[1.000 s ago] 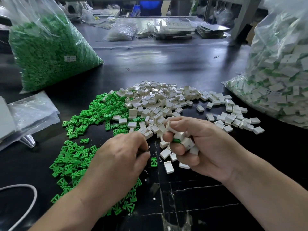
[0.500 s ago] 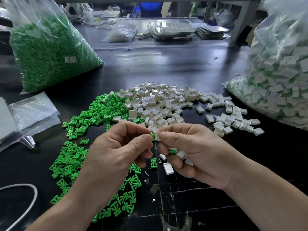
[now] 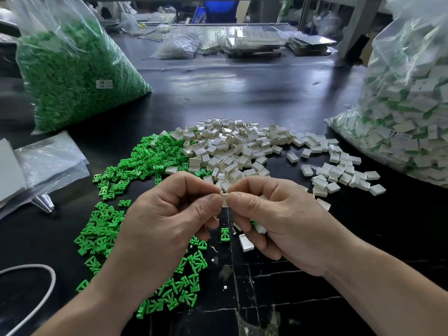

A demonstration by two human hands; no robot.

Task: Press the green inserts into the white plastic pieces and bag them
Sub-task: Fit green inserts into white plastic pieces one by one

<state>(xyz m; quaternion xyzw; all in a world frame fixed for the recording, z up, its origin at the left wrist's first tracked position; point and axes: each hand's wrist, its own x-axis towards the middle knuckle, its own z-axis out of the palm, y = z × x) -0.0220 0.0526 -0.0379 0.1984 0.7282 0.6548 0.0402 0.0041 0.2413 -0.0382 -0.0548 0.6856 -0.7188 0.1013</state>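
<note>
I have one white plastic piece (image 3: 225, 199) pinched between the thumb and forefinger of my left hand (image 3: 169, 214) and my right hand (image 3: 274, 219), raised over the tabletop (image 3: 242, 88); any insert in it is hidden, so I judge this the pressing step. The right hand also cups a few finished pieces. Next comes a firm squeeze, then a drop into the bag of assembled pieces (image 3: 409, 112). The shells are small, smooth, rectangular trays; the loose green inserts (image 3: 106, 229) are flat and branched. A heap of white pieces (image 3: 232, 149) lies just beyond, the clear bag of green inserts (image 3: 70, 76) far left.
</note>
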